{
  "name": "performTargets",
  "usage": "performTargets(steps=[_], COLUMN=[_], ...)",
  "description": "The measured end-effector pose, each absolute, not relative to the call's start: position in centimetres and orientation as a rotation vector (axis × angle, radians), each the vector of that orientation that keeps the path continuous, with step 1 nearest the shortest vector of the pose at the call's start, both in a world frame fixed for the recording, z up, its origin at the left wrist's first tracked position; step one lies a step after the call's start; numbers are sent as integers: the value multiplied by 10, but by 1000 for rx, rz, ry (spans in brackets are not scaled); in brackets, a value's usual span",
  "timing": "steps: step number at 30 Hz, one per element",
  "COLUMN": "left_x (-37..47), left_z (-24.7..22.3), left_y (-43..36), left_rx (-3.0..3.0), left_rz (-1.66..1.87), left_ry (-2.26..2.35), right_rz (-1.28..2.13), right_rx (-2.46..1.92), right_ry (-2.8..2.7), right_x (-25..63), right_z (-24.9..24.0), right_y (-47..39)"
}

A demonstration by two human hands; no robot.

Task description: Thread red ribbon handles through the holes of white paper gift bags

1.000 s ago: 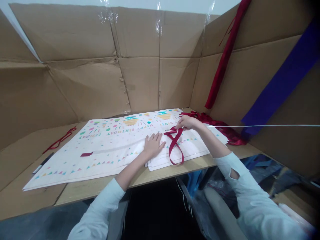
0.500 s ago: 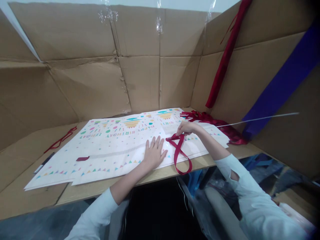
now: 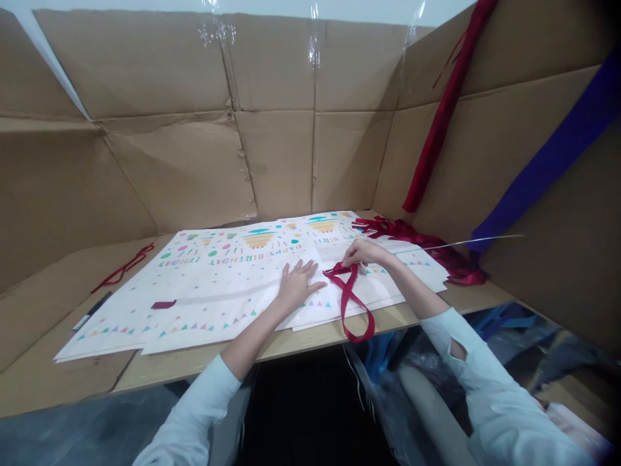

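White printed sheets (image 3: 204, 310) with colourful birthday patterns lie overlapping on the table. My left hand (image 3: 295, 285) rests on them near the middle, fingers spread and holding nothing. My right hand (image 3: 363, 252) is closed in a pinch on a dark red ribbon (image 3: 345, 301). The ribbon lies twisted in a loop that hangs past the table's front edge. A thin pale strip (image 3: 470, 242) sticks out rightward from behind my right wrist; whether the fingers hold its other end is hidden. A short dark red piece (image 3: 163, 304) lies on the sheets at the left.
A heap of red ribbons (image 3: 458, 268) lies at the back right. A red roll-like bundle (image 3: 439, 123) and a blue band (image 3: 543, 162) hang on the right cardboard wall (image 3: 524, 116). At the left are a thin red ribbon (image 3: 123, 265) and a dark pen-like object (image 3: 92, 310).
The pale strip's free end has drawn in toward my right hand and dropped slightly. My left hand's fingers have shifted a little. The whole view has tilted slightly.
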State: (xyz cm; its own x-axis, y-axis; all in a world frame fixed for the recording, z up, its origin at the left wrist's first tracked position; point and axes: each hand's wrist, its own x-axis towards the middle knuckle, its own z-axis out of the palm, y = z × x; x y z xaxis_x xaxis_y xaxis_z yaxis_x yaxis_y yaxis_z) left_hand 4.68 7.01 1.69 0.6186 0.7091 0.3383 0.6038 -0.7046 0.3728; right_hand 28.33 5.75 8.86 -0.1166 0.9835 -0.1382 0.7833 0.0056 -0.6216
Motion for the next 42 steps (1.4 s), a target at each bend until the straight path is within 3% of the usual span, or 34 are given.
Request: performTargets(steps=[7, 29, 42], left_x=[48, 49, 49], left_z=[11, 7, 9], left_y=[71, 71, 69], left_rx=[2685, 2619, 2697], left_rz=[697, 854, 825], left_ry=[1093, 1031, 1080], right_rz=[739, 1152, 947], right_rx=[-1733, -1718, -1750], right_ry=[-2039, -1761, -1862], right_x=[285, 254, 241], right_z=[92, 81, 77], right_y=[55, 61, 64])
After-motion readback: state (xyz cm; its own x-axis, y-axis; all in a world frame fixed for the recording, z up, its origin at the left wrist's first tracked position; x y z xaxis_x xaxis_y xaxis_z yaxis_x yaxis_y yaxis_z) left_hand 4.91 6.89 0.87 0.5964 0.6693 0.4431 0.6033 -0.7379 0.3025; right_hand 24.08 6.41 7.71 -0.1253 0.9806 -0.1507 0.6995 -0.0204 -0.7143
